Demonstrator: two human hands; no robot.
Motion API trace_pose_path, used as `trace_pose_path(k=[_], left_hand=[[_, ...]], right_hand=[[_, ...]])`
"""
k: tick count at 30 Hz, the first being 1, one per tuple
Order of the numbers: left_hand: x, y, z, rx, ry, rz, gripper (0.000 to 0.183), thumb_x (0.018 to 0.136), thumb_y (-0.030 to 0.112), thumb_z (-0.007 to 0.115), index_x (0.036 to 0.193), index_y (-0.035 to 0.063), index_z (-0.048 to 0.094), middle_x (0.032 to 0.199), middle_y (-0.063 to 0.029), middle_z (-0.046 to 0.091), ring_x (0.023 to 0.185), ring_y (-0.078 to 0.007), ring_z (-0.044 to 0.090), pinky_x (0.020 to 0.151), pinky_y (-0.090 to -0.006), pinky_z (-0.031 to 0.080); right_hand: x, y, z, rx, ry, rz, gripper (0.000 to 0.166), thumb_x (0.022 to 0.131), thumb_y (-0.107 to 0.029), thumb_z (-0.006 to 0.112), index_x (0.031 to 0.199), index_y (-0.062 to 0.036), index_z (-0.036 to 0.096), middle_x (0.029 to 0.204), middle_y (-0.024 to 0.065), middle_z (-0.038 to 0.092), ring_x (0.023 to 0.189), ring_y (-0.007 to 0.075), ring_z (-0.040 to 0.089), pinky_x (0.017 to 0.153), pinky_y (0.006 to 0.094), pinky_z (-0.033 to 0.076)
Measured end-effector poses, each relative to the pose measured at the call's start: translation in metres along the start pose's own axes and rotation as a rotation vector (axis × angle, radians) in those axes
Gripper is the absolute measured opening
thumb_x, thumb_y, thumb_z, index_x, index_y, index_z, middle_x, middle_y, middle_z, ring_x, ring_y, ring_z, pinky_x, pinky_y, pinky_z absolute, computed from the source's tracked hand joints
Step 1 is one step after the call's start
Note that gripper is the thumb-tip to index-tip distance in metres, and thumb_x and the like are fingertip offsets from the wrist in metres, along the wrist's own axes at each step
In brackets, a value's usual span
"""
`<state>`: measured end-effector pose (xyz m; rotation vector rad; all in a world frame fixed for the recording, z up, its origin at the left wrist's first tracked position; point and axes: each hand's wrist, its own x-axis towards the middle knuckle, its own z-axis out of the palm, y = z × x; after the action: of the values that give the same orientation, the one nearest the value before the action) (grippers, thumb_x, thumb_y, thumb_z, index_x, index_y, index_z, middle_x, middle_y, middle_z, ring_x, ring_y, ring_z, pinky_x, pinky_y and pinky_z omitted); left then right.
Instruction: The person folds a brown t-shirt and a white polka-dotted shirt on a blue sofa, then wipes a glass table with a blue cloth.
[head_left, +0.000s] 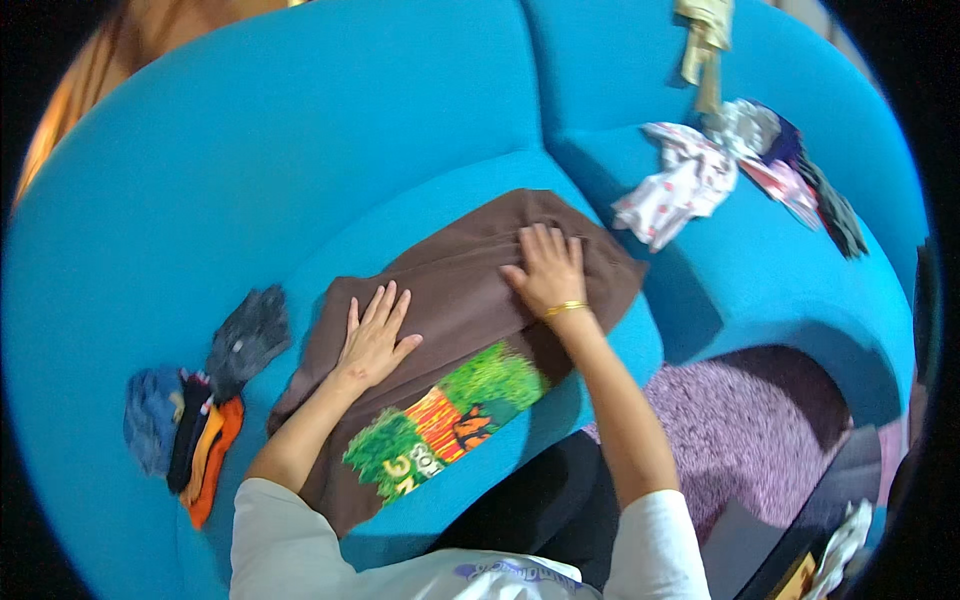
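A brown garment (442, 300), perhaps a T-shirt, is spread across the blue sofa seat in front of me, with some creases. Its near side carries a colourful print (457, 420) of green foliage, orange-red stripes and lettering. My left hand (376, 337) rests palm down on the left part of the cloth, fingers apart. Flat on the right part lies my right hand (551, 270), also with spread fingers and a gold bracelet (566, 308) at its wrist. Neither hand grips anything.
Folded clothes (196, 442) and a dark grey garment (250, 341) lie to the left on the blue sofa (420, 112). On its right section are a white spotted garment (686, 180), a mixed clothes pile (787, 161) and a beige garment (705, 37). A purple rug (720, 420) covers the floor.
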<state>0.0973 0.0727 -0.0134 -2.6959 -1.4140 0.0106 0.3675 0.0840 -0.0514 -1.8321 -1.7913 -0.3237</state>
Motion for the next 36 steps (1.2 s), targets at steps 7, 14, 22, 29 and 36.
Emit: trace_pose_path(k=[7, 14, 22, 29, 36], left_hand=[[-0.105, -0.055, -0.008, -0.134, 0.042, -0.398, 0.066, 0.083, 0.04, 0.045, 0.132, 0.0037, 0.02, 0.135, -0.0172, 0.023, 0.125, -0.0307, 0.02, 0.101, -0.0452, 0.015], [-0.181, -0.116, 0.007, -0.56, 0.069, -0.673, 0.049, 0.082, 0.038, 0.05, 0.109, -0.0035, 0.044, 0.1, -0.0182, 0.052, 0.091, -0.0259, 0.05, 0.079, -0.0331, 0.039], [-0.204, -0.124, -0.012, -0.924, -0.264, -0.721, 0.052, 0.078, 0.04, 0.056, 0.1, -0.0053, 0.048, 0.094, -0.0094, 0.053, 0.083, -0.0137, 0.048, 0.069, -0.0263, 0.04], [-0.126, -0.07, -0.08, -1.585, -0.053, -0.754, 0.051, 0.08, 0.034, 0.054, 0.116, 0.0, 0.043, 0.112, -0.0111, 0.05, 0.1, -0.0219, 0.05, 0.081, -0.0308, 0.043], [-0.002, -0.037, -0.032, -2.101, 0.22, -0.568, 0.027, 0.088, 0.019, 0.042, 0.108, 0.0003, 0.046, 0.106, -0.0126, 0.051, 0.098, -0.0182, 0.049, 0.084, -0.0325, 0.042]], right_hand=[[-0.009, -0.028, -0.015, -0.175, -0.037, -0.045, 0.067, 0.074, -0.041, 0.054, 0.124, -0.002, 0.036, 0.131, 0.0143, 0.031, 0.124, 0.0296, 0.024, 0.101, 0.0444, 0.016], [-0.061, -0.167, -0.013, 0.406, -0.136, -0.49, 0.069, 0.078, -0.048, 0.045, 0.124, 0.0021, 0.035, 0.133, 0.0181, 0.027, 0.126, 0.0307, 0.02, 0.103, 0.0425, 0.014], [-0.109, -0.209, -0.022, 0.509, -0.222, -0.673, 0.078, 0.073, -0.055, 0.048, 0.12, 0.0067, 0.037, 0.125, 0.0202, 0.037, 0.121, 0.0312, 0.03, 0.1, 0.0411, 0.022], [-0.103, -0.198, -0.009, 0.908, -0.416, -0.431, 0.071, 0.08, -0.047, 0.044, 0.125, 0.0051, 0.03, 0.125, 0.0229, 0.037, 0.118, 0.0304, 0.035, 0.099, 0.037, 0.025], [-0.08, -0.157, -0.016, 2.222, -0.722, 1.039, 0.058, 0.085, -0.045, 0.04, 0.125, -0.0039, 0.036, 0.123, 0.0119, 0.042, 0.11, 0.0232, 0.043, 0.092, 0.0321, 0.035]])
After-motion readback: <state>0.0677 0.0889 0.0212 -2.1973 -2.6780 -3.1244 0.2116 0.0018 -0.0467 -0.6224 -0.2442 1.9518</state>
